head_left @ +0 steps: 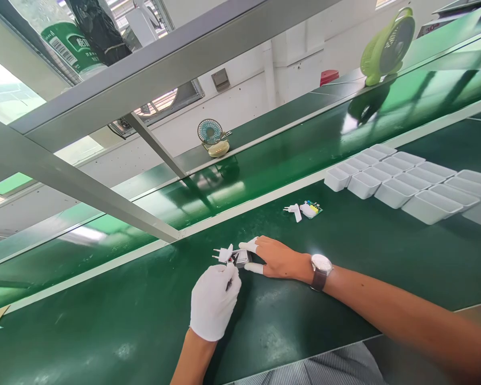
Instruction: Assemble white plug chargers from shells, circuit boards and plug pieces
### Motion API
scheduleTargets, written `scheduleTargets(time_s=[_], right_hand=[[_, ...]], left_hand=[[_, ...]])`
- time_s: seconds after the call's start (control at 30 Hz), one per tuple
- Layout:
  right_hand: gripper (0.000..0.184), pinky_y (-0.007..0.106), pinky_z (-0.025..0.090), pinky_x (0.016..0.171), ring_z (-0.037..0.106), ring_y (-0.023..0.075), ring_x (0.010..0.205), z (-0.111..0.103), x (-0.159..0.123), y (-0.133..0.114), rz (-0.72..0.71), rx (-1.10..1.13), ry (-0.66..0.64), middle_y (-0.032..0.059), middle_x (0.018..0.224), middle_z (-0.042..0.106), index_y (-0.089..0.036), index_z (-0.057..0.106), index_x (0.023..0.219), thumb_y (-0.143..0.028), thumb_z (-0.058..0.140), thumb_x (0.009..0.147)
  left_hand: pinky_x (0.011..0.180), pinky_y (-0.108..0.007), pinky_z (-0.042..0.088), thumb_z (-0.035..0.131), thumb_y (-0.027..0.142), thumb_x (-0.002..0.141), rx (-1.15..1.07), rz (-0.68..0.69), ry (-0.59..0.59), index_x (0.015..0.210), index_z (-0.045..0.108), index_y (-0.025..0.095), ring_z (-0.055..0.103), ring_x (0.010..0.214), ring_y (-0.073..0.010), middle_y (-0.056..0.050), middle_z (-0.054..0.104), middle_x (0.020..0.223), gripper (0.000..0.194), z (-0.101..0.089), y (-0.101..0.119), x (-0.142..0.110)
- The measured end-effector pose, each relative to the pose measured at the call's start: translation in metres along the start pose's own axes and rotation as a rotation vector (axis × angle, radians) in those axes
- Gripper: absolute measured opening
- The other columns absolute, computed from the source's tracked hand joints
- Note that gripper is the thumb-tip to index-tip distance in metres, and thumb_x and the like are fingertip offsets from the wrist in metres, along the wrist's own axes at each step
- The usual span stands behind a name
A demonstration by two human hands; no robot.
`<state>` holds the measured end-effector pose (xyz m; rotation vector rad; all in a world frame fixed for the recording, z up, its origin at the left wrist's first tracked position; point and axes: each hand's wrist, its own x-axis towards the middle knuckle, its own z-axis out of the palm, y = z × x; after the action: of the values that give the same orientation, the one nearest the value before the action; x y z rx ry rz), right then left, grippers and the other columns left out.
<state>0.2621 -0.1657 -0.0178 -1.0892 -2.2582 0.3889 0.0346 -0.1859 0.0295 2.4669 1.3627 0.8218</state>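
Observation:
My left hand [214,299], in a white glove, is closed around a small white plug part [223,254] with two metal pins pointing left. My right hand [274,258], bare but with white finger cots on two fingertips and a watch on the wrist, pinches a small grey block with a circuit board [241,259] against the green table. The two pieces touch where the hands meet. Farther back lie a second white plug part [294,210] and a small circuit board [310,208], apart from both hands.
Rows of white plastic trays [401,182] stand at the right. A green conveyor belt [264,166] runs behind the green table. Two small fans sit on the far shelf, teal [210,133] and lime green [387,45]. A metal frame beam [84,176] crosses overhead at left.

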Motion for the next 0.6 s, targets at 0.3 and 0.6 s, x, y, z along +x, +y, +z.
scheduleTargets(time_s=[0.3,0.6], right_hand=[[0.053,0.043,0.054,0.092,0.065,0.027,0.099,0.0014,-0.0008,0.0013,-0.018,-0.012,0.02,0.0108,0.103,0.069,-0.017,0.051,0.143,-0.04,0.063,0.098],[0.054,0.042,0.051,0.092,0.064,0.0279,0.101,0.0004,0.0012,0.0004,0.011,-0.002,-0.031,0.0131,0.106,0.069,-0.016,0.051,0.144,-0.042,0.061,0.098]], left_hand=[[0.064,-0.038,0.057,0.052,0.017,0.091,0.021,-0.013,-0.036,0.085,0.065,0.033,0.063,0.076,-0.022,-0.003,0.064,0.075,0.021,0.0036,-0.0006,-0.0006],[0.065,-0.032,0.052,0.05,0.017,0.095,0.064,0.001,-0.014,0.073,0.059,0.027,0.058,0.072,-0.018,-0.002,0.058,0.069,0.025,0.0011,0.0054,0.002]])
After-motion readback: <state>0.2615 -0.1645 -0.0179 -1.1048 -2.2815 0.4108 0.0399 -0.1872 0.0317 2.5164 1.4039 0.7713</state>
